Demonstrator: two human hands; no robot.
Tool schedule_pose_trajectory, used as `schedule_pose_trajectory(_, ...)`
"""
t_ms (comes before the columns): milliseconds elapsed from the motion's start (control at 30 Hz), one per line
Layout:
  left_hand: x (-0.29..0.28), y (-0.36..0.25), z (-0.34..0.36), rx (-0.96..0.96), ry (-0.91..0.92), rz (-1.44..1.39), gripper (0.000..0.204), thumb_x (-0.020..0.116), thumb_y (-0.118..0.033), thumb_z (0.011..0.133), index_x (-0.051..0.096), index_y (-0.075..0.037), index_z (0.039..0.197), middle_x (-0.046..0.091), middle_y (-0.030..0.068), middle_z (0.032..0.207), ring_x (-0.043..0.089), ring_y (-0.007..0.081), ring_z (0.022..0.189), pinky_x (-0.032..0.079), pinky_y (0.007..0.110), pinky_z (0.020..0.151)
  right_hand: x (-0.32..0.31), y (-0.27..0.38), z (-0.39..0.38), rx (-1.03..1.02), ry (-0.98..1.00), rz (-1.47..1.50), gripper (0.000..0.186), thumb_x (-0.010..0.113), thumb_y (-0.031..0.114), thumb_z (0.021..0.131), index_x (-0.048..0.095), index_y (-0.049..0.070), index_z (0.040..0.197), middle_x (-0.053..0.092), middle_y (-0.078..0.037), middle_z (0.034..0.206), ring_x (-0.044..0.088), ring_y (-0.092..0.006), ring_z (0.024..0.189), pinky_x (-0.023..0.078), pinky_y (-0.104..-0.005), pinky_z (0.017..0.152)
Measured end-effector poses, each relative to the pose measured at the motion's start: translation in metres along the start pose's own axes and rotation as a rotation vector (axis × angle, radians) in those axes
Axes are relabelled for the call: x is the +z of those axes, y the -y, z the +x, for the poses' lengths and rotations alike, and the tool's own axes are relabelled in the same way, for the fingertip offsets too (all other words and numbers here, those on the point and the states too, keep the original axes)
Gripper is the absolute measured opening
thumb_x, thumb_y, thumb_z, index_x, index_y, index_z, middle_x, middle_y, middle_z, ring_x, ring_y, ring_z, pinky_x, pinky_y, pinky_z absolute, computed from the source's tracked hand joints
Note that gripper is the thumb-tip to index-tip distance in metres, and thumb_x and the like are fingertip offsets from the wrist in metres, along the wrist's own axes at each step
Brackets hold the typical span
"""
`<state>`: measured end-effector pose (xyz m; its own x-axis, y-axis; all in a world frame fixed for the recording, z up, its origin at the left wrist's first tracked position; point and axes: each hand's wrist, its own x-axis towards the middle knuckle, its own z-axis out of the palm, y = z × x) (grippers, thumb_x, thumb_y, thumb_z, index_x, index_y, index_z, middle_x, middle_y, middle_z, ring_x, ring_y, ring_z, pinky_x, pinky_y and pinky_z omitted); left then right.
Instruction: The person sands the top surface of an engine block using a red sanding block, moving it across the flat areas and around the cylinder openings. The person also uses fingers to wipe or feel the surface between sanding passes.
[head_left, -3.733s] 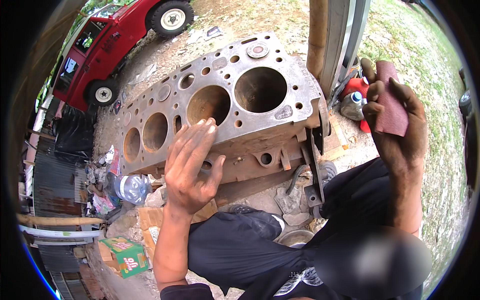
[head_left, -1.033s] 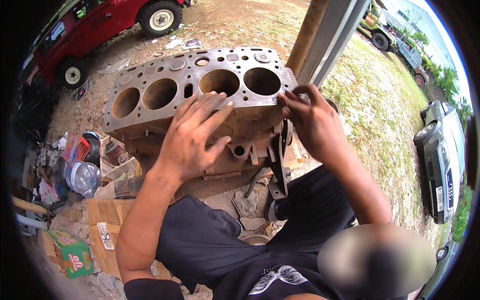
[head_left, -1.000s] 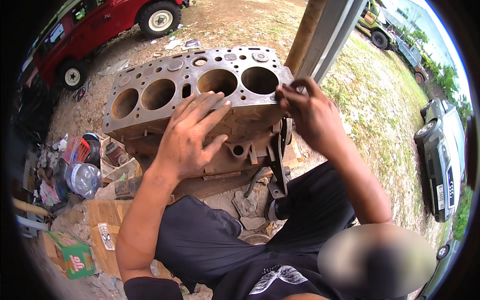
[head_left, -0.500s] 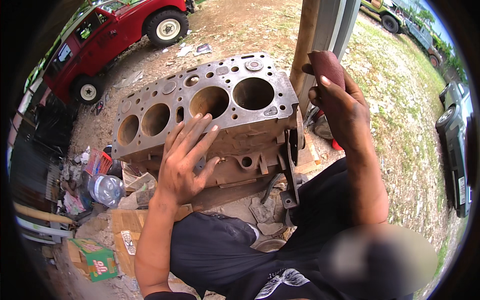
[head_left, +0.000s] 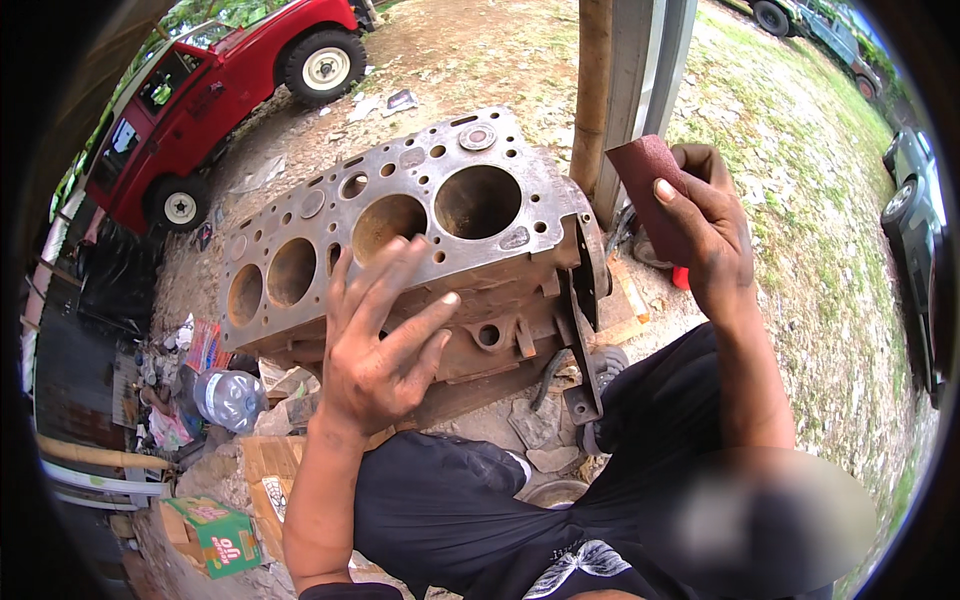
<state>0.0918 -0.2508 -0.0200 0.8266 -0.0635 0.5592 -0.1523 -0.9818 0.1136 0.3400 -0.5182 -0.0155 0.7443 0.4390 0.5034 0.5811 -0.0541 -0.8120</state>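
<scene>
A metal engine block (head_left: pixel 500 275) stands tilted in front of me, its flat top face grey and its side rusty brown. Several large round cylinder bores and smaller holes open in that face. My left hand (head_left: pixel 375 350) is held over the block's near edge with fingers spread and nothing in it; the fingertips are blurred, and I cannot tell whether they touch the metal. Raised to the right of the block, my right hand (head_left: pixel 718 235) pinches a folded reddish-brown piece of sandpaper (head_left: pixel 645 190) between thumb and fingers.
A bamboo pole (head_left: pixel 592 90) and a metal post (head_left: pixel 650 75) rise behind the block's right end. On the left lie a clear plastic bottle (head_left: pixel 230 400), a green carton (head_left: pixel 232 540) and scattered litter. A red off-road vehicle (head_left: pixel 225 85) and other parked cars stand farther off.
The left hand's fingers have lifted and spread apart more. The sandpaper has turned, showing a flatter face, and the right hand has shifted slightly lower. The whole view has shifted a little.
</scene>
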Motion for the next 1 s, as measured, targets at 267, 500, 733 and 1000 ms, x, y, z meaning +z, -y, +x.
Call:
schedule_pose_trajectory(267, 0.011, -0.013, 0.002, 0.011, 0.028, -0.028, 0.042, 0.091, -0.013, 0.079, 0.089, -0.022, 0.12, 0.057, 0.0179, 0.171, 0.046, 0.0385, 0.164, 0.029, 0.062, 0.136, 0.0, 0.018, -0.003, 0.32, 0.09, 0.327, 0.052, 0.069, 0.037, 0.114, 0.074, -0.009, 0.136, 0.079, -0.01, 0.112, 0.072, -0.0131, 0.1, 0.056, -0.0281, 0.089)
schedule_pose_trajectory(500, 0.025, -0.028, 0.005, 0.056, -0.056, 0.04, 0.047, 0.088, -0.014, 0.081, 0.087, -0.02, 0.127, 0.057, 0.0197, 0.171, 0.046, 0.0396, 0.163, 0.026, 0.063, 0.138, 0.006, 0.022, -0.009, 0.535, 0.291, 0.978, 0.057, 0.061, 0.031, 0.118, 0.058, -0.007, 0.16, 0.073, -0.02, 0.144, 0.075, -0.0261, 0.125, 0.059, -0.0382, 0.109)
schedule_pose_trajectory(733, 0.012, -0.056, 0.022, 0.028, -0.098, 0.042, 0.043, 0.075, -0.01, 0.096, 0.081, -0.009, 0.139, 0.071, 0.0115, 0.158, 0.059, 0.0305, 0.156, 0.007, 0.061, 0.14, -0.005, 0.041, -0.017, 0.383, 0.347, 0.775, 0.055, 0.058, 0.032, 0.118, 0.063, -0.011, 0.152, 0.081, -0.019, 0.128, 0.079, -0.0235, 0.113, 0.059, -0.0352, 0.107)
schedule_pose_trajectory(1000, 0.013, -0.057, 0.034, -0.102, -0.126, -0.285, 0.036, 0.087, -0.02, 0.096, 0.082, -0.008, 0.129, 0.081, 0.0082, 0.139, 0.069, 0.0302, 0.143, 0.023, 0.059, 0.136, 0.021, -0.021, -0.036, -0.358, 0.505, 0.393, 0.055, 0.083, -0.005, 0.089, 0.072, 0.008, 0.141, 0.082, -0.021, 0.122, 0.08, -0.0332, 0.104, 0.064, -0.0393, 0.09)
